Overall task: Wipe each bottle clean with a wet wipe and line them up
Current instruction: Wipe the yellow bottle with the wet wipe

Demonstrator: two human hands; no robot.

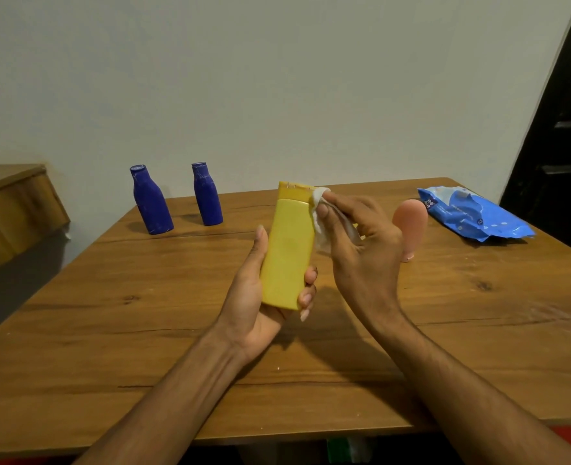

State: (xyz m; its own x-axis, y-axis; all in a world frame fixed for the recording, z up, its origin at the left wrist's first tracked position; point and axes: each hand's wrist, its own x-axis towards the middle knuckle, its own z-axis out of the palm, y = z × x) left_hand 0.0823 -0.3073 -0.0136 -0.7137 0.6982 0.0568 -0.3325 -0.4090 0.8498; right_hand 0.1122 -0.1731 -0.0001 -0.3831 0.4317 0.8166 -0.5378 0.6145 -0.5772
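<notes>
Wooden table [478, 330] fills most of my view, with a plain wall behind it.

Blue wipes pack [472, 213] lies flat at the far right corner, well apart from the work.

Left hand [253, 297] is wrapped round the lower half of the yellow bottle [289, 253], thumb up the left edge and fingers curled over the right edge. The bottle is held off the table at centre, cap end pointing away from me. The grip looks firm.

Right hand [361, 250] is half closed. Thumb and forefinger pinch the wet wipe [321, 216] and the other fingers are loosely spread.

Two blue bottles [151, 203] [206, 196] stand upright at far left, side by side and apart. Pale streaks show near their necks, and I can't tell whether that is dirt or wear.

Pink bottle [411, 219] stands behind the right hand, partly hidden.

The wipe is bunched small against the bottle's right shoulder, touching the darker cap [294, 190].

My read is that this is mid-wipe on the yellow bottle, working the cap seam. To do it well I would:
- Open the wipe out for more contact.
- Run it top to base in long strokes.
- Turn the bottle in the left hand so every face is covered.
- Shift the holding fingers so the covered lower half gets wiped too.
- Keep the cap pressed shut while rubbing.
</notes>
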